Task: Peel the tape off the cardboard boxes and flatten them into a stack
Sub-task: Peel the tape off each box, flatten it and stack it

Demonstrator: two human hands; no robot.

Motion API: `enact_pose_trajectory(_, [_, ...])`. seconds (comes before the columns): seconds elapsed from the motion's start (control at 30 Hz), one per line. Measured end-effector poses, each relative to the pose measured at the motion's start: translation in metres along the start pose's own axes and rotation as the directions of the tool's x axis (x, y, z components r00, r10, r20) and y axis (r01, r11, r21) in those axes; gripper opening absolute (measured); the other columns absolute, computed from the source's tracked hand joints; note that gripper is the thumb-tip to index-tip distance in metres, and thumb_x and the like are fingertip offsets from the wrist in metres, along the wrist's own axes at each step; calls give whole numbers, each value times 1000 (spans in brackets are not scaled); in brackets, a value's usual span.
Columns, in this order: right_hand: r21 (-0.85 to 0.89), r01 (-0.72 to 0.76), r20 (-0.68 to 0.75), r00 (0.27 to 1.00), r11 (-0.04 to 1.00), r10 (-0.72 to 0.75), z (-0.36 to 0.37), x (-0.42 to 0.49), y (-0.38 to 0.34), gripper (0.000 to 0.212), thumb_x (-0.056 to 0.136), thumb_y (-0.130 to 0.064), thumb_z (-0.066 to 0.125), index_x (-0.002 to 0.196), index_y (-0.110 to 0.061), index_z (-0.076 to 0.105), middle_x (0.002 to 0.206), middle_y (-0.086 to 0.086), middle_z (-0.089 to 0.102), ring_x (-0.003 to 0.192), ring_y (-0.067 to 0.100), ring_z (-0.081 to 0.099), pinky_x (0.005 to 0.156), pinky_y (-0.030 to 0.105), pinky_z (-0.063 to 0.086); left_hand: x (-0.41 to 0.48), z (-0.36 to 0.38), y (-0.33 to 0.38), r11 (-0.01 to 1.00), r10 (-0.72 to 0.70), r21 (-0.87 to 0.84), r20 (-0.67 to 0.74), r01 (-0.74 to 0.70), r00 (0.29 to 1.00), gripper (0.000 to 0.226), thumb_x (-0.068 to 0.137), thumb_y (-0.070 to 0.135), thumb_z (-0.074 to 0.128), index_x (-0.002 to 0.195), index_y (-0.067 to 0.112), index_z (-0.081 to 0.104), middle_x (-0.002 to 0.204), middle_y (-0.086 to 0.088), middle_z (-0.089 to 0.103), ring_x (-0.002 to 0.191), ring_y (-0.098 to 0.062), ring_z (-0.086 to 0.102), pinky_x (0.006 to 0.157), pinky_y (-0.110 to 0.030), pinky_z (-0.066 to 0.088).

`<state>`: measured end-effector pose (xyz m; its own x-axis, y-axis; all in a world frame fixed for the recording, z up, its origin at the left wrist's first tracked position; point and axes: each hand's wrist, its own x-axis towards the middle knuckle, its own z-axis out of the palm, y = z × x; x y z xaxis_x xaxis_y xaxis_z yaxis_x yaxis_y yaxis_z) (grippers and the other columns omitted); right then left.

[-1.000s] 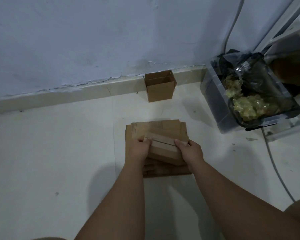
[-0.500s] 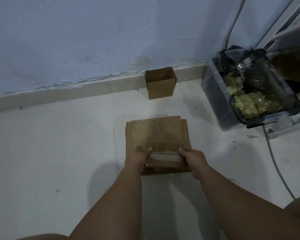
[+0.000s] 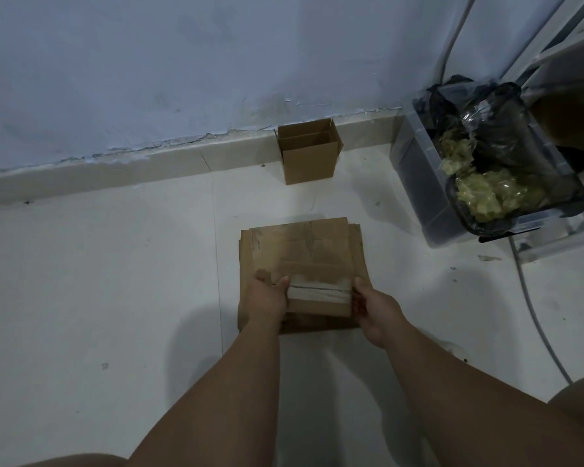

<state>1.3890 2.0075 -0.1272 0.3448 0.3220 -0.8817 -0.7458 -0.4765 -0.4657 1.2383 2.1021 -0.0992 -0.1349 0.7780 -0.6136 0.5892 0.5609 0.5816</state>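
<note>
Presently, a flattened stack [image 3: 300, 244] lies on the floor [image 3: 115, 281]; left hand [image 3: 268, 298] and right hand [image 3: 373, 310], fingers curled, grip a taped box [image 3: 319, 299] atop it. One upright box [image 3: 309, 151] is outstanding.

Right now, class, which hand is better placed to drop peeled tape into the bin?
Right hand, probably. Both grip the flattened box, but the bin stands right of the stack, on that hand's side; the left hand would cross over.
</note>
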Motion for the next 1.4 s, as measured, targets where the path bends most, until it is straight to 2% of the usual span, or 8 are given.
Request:
enact_pose_trajectory(0.1, [122,-41,-19,999,992,44,-1,-1,0,15,95,-9,55,106,0,62,93,10,64,76,17,59,63,25,49,-10,8,5,841,390,459,-148,-286,909,35,87,22,64,117,14,49,116,-10,50,97,-19,45,79,-28,40])
enact_pose_trajectory(0.23, [118,-61,60,997,991,54,4,-2,-3,26,95,2,48,118,0,60,109,15,65,86,20,63,71,27,54,-25,33,6,529,627,536,275,-657,729,37,90,20,52,127,21,51,141,-6,40,124,-23,38,100,-34,37])
enact_pose_trajectory(0.37, [152,-177,24,984,972,175,6,-5,-9,18,95,2,49,110,1,59,92,15,61,75,19,57,50,20,55,-31,44,-11,514,599,459,413,-725,686,55,92,40,51,144,26,37,159,-3,12,145,-21,10,117,-36,7])
enact_pose_trajectory(0.47, [160,-286,9,957,945,289,7,-10,-10,9,95,-6,55,89,1,57,77,11,54,63,14,49,38,14,47,-27,42,-13,511,586,452,439,-731,681,58,93,42,51,146,30,32,160,-1,7,146,-19,4,117,-34,2])
enact_pose_trajectory(0.73, [78,-409,86,911,909,403,7,-16,-7,24,97,-18,52,76,-7,55,43,3,51,54,9,37,52,18,26,-27,41,-10,557,573,417,433,-718,696,59,90,35,57,145,28,35,159,-1,9,146,-19,4,118,-36,2])
enact_pose_trajectory(0.9, [20,-386,60,921,922,384,11,-16,-7,26,101,-14,42,76,-11,51,64,2,46,53,8,33,51,20,20,-29,41,-10,547,572,423,441,-722,692,59,91,32,56,146,27,34,159,-2,7,146,-19,2,117,-35,0])
enact_pose_trajectory(1.13, [27,-275,50,960,961,274,13,-17,1,29,101,-9,36,76,-9,49,63,4,40,54,11,31,51,21,21,-29,42,-10,521,559,458,456,-721,693,57,93,35,54,145,37,32,160,0,2,146,-20,1,118,-37,2])
enact_pose_trajectory(1.4, [101,-175,-3,984,979,177,4,-21,-2,20,99,-12,47,83,-4,56,71,8,54,62,17,51,56,26,42,-30,41,-13,528,552,457,456,-715,699,61,91,34,56,146,39,29,160,1,1,146,-21,1,118,-38,3])
